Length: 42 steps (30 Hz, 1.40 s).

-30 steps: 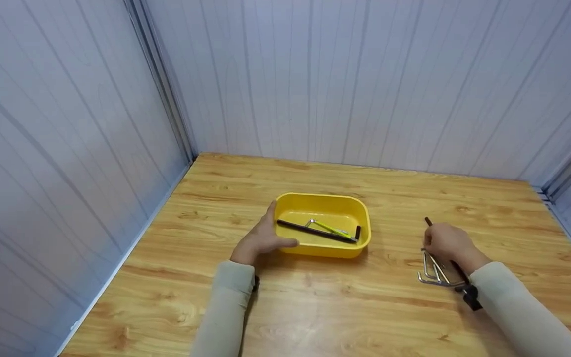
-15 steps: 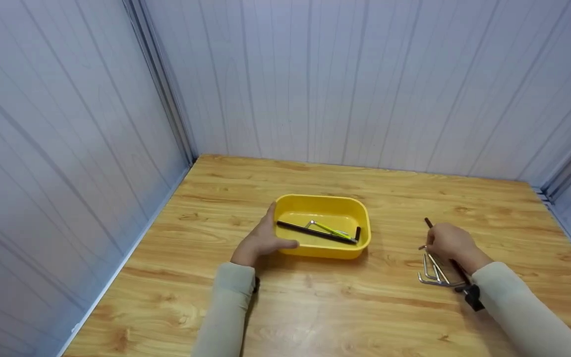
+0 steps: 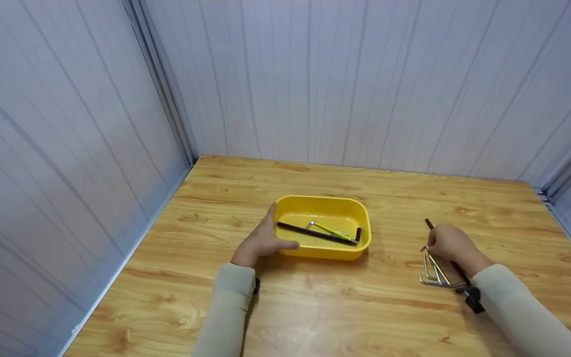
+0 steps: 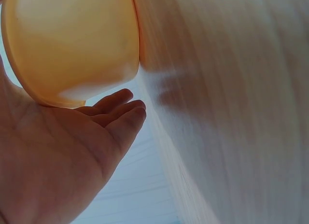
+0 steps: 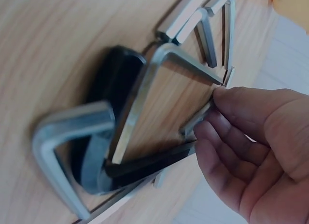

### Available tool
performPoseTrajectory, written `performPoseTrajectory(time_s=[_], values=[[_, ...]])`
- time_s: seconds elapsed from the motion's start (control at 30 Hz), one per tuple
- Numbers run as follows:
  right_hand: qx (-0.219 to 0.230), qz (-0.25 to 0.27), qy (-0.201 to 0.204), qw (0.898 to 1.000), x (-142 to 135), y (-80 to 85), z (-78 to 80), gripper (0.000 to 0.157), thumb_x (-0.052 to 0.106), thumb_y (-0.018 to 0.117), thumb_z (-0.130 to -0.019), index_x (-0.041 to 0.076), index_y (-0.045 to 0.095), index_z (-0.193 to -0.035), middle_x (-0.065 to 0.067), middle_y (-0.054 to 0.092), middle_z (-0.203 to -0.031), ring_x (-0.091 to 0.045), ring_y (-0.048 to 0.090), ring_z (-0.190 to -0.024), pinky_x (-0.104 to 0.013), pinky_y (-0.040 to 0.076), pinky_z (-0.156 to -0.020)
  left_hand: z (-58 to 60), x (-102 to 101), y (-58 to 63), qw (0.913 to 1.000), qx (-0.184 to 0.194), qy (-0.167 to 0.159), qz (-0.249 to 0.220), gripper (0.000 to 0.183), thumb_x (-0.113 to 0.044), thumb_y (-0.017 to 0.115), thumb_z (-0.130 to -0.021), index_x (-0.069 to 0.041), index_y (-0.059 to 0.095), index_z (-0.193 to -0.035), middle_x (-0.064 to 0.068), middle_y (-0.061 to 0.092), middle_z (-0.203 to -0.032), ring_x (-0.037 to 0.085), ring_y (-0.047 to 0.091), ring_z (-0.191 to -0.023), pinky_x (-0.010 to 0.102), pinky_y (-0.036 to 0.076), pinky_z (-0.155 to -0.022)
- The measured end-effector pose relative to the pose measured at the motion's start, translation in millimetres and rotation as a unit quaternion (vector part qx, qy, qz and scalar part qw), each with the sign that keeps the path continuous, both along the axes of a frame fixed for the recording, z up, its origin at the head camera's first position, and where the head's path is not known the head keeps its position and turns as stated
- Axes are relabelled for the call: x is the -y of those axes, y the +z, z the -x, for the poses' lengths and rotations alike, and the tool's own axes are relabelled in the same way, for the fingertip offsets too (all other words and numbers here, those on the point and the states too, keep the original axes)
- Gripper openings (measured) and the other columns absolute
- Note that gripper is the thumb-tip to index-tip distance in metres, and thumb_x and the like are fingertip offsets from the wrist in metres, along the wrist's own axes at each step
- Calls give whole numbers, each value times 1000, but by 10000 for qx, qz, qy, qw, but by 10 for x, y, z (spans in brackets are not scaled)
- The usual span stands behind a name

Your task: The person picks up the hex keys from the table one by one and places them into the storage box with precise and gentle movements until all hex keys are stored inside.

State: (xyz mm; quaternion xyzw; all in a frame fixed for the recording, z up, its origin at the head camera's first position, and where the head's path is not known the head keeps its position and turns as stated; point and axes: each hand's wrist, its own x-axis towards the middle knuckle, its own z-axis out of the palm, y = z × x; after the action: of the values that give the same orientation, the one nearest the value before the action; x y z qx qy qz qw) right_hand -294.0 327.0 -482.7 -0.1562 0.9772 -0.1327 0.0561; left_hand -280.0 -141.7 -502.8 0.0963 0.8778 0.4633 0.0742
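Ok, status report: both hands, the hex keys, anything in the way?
Left hand resting against yellow bin. Right hand pinching a small silver key, apparently. Black key and other silver keys close around it, could snag.

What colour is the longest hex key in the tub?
Black; the longest hex key shows best in the head view.

Room between tray (image 3: pixel 327 253) and hex keys (image 5: pixel 136 108), wall (image 3: pixel 315 89) behind
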Motion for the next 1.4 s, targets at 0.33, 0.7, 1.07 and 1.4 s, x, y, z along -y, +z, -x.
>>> performPoseTrajectory(time_s=[0.33,0.7,1.07,1.4], values=[[-31,79,-2,10000,23,-20,-1,9,5,66,-75,4,68,-67,-2,62,-64,-15,48,-56,-29,39,-52,-4,4,-7,10000,33,24,-39,132,-45,85,-64,-15,-4,-156,12,20,-160,27,28,-143,45,25,-116],[54,12,-55,10000,59,-33,16,12,11,68,-79,7,66,-68,-2,63,-66,-15,50,-58,-33,42,-56,22,-1,10,10000,-5,1,-77,130,-43,86,-65,-16,-3,-156,11,24,-158,26,32,-140,44,26,-116],[-434,192,9,9989,151,48,9,14,18,63,-86,5,68,-86,-8,65,-78,-20,55,-66,-39,45,-61,16,3,3,10000,-11,-18,19,130,-45,85,-66,-16,-4,-156,12,20,-160,26,28,-143,46,26,-116],[-675,356,168,9969,247,92,20,12,14,61,-86,6,69,-87,-6,65,-78,-17,54,-66,-36,45,-60,-8,2,-6,10000,41,20,-3,132,-45,85,-64,-18,-5,-156,12,19,-160,27,27,-143,46,26,-116]])
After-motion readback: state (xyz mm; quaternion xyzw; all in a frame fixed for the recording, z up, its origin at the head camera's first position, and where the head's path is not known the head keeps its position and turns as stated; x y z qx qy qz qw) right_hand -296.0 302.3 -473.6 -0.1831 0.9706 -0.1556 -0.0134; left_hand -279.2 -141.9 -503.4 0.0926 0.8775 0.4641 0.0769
